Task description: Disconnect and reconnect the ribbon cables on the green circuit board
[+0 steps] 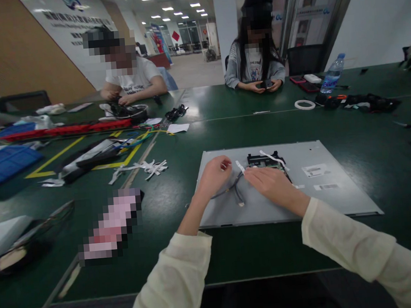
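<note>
A flat grey metal panel [337, 196] lies on the green table in front of me, with a small black circuit board [265, 159] near its far edge. My left hand [213, 174] is curled, its fingertips pinching a strip of white tape [239, 166]. My right hand [270, 182] lies palm down beside it, fingers pressed on the panel next to the board. Thin grey cables [234, 189] run out from between the two hands across the panel. More white tape strips [273, 158] cross the board.
Loose white tape strips [146, 168] lie left of the panel. A tape roll [304, 104], a water bottle [332, 73] and black tools [365, 101] sit far right. Blue trays [3, 163] and a red strip [64, 130] are far left. Two people work across the table.
</note>
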Demonstrator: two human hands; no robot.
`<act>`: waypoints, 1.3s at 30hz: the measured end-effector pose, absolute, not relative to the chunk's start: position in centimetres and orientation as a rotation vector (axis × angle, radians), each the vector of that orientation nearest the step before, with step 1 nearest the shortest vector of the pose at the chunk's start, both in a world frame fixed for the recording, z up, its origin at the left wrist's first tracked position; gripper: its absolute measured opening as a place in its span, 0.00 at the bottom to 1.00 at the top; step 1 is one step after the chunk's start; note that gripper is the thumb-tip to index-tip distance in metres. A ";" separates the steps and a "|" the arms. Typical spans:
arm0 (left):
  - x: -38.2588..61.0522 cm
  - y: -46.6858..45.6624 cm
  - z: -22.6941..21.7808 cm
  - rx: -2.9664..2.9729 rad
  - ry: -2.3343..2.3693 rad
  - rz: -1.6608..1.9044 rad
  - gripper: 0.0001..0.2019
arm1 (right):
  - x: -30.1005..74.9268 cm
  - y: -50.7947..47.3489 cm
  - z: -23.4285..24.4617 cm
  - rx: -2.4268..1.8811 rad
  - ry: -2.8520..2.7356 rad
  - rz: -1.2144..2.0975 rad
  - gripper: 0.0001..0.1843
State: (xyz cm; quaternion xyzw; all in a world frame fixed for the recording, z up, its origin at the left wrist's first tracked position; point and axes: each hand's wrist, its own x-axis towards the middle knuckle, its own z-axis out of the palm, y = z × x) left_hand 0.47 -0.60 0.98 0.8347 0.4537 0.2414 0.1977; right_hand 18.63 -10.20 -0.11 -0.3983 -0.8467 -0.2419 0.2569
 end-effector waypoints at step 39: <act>-6.3 -10.5 4.4 2.456 1.764 -0.023 0.09 | 18.3 -9.6 -3.2 -1.271 -2.197 -0.477 0.09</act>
